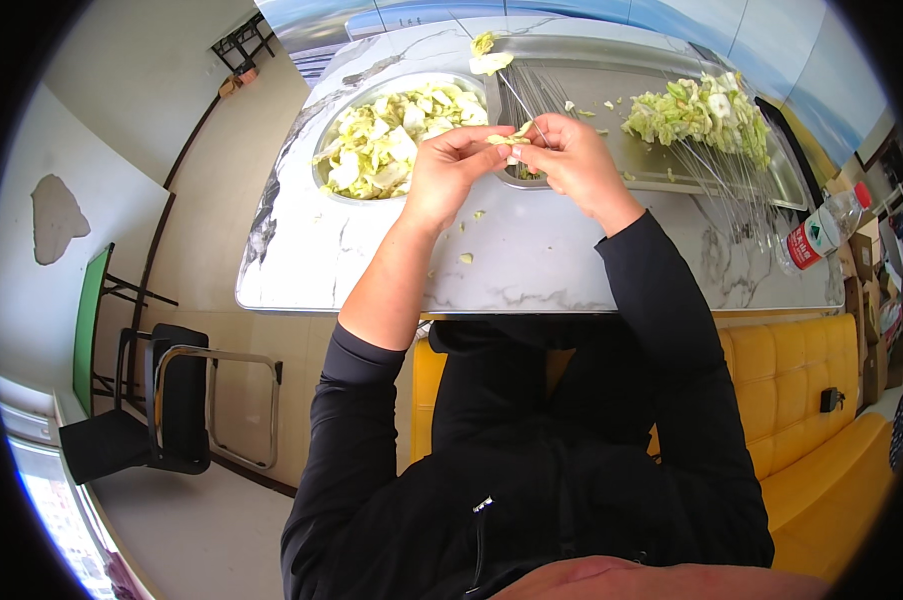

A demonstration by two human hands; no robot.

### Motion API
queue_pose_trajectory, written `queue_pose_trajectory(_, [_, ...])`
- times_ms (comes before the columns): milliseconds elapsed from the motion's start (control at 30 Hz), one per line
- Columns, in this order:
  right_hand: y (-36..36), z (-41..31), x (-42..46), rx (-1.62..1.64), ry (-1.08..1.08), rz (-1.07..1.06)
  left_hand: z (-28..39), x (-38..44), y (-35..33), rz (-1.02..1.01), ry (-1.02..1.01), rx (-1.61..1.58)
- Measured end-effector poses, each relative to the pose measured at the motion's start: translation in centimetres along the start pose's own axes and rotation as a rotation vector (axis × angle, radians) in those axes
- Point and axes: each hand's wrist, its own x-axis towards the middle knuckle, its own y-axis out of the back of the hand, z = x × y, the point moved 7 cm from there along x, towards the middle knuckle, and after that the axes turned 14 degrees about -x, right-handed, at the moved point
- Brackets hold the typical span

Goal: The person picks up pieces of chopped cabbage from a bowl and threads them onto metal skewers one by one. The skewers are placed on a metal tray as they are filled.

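My left hand (pixel 455 169) and my right hand (pixel 571 161) meet above the near left corner of a steel tray (pixel 609 75). Both pinch a small piece of cabbage leaf (pixel 510 139). My right hand also holds a thin metal skewer (pixel 517 96), whose far end carries more leaf pieces (pixel 490 63). Left of the tray, a metal bowl (pixel 322 174) holds many cut cabbage pieces (pixel 391 142). Bare skewers (pixel 541 90) lie in the tray's left part. Several loaded skewers (pixel 703 116) are bunched at its right, their bare ends fanned over the near rim.
The marble-patterned table (pixel 526 262) has leaf scraps near its middle. A plastic bottle with a red cap (pixel 823 229) lies tilted by the right edge. A yellow padded bench (pixel 789 382) is behind me at right; a black chair (pixel 178 397) is on the left.
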Motion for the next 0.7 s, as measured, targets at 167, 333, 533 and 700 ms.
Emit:
queue_pose_trajectory(167, [0.0,0.4,-0.1,0.080,-0.125,-0.037,0.2,0.0,-0.2,-0.017,-0.028,-0.053])
queue_pose_trajectory(333, [-0.2,0.9,-0.3,0.215,-0.177,-0.125,0.4,-0.1,-0.5,-0.035,-0.069,-0.025])
queue_pose_trajectory(533, [-0.6,0.4,-0.8,0.465,-0.266,-0.205,2.1,-0.4,-0.6,-0.062,-0.357,0.211])
queue_pose_trajectory(700, [-1.0,0.3,-0.8,0.357,-0.217,-0.204,2.0,-0.4,-0.6,-0.042,-0.368,0.204])
